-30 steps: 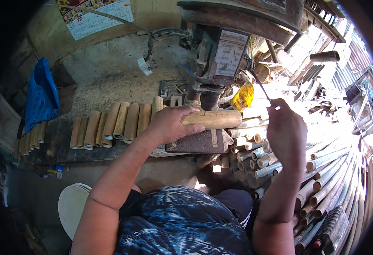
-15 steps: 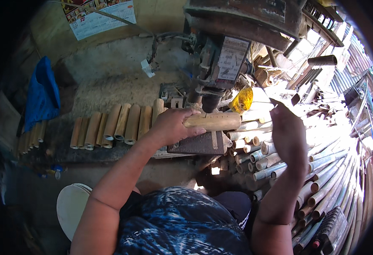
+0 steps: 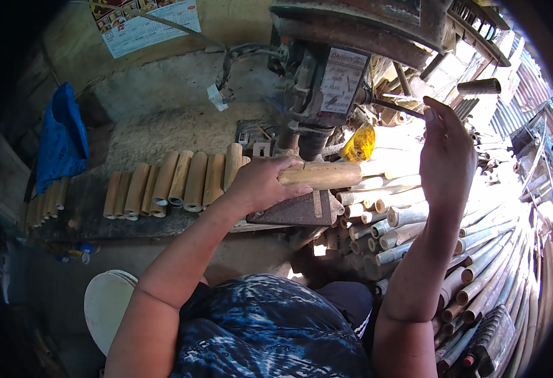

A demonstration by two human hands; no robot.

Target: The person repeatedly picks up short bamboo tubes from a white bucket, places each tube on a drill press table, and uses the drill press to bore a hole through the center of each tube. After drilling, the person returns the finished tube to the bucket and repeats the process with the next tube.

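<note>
A short bamboo tube (image 3: pixel 323 175) lies sideways on the drill press's metal table (image 3: pixel 298 211), with a few small holes along its top. My left hand (image 3: pixel 270 183) is wrapped round its left end, thumb on the near side. Right above the tube is the chuck (image 3: pixel 313 146) of the drill press (image 3: pixel 333 88); the bit is hard to make out. At the right, my right hand (image 3: pixel 448 154) is raised, with its fingers closed at the end of the drill press lever (image 3: pixel 399 109).
Several cut bamboo tubes (image 3: pixel 196 183) stand in a row on the workbench (image 3: pixel 144 135) at left. A blue bag (image 3: pixel 62 138) hangs beyond them. Long bamboo poles (image 3: pixel 478 290) are heaped at right. A yellow container (image 3: pixel 359 145) is behind the tube. A round pale stool (image 3: pixel 107 309) stands lower left.
My right hand has risen and moved right, with the lever swinging up. The bamboo tube and my left hand have shifted slightly right.
</note>
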